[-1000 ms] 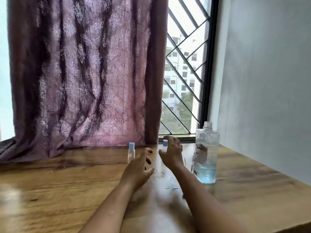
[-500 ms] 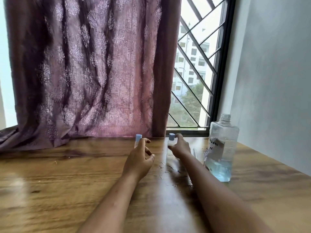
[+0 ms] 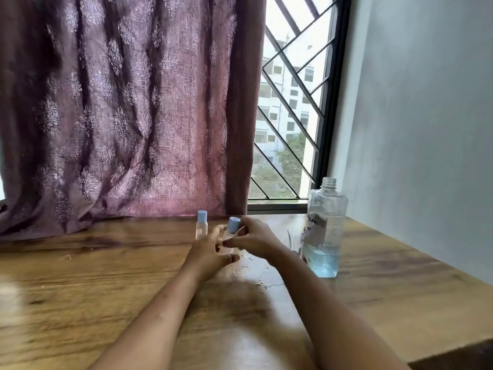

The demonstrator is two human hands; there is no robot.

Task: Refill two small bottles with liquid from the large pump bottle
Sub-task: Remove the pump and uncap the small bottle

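Note:
Two small clear bottles with light blue caps are at the far side of the wooden table. One small bottle stands upright by the curtain. The other small bottle is tilted to the left and held between both hands. My right hand grips it from the right near the cap. My left hand touches its lower part with fingers spread. The large clear bottle stands at the right, its neck uncapped with no pump on it, with pale blue liquid in its lower part.
A purple patterned curtain hangs onto the table's back edge. A barred window and a grey wall close the back right. Small scraps and a thin clear tube lie on the table near the large bottle.
My right hand has taken the right small bottle, tipped it left and drawn it nearer. My left hand has left the other small bottle and moved right to meet it.

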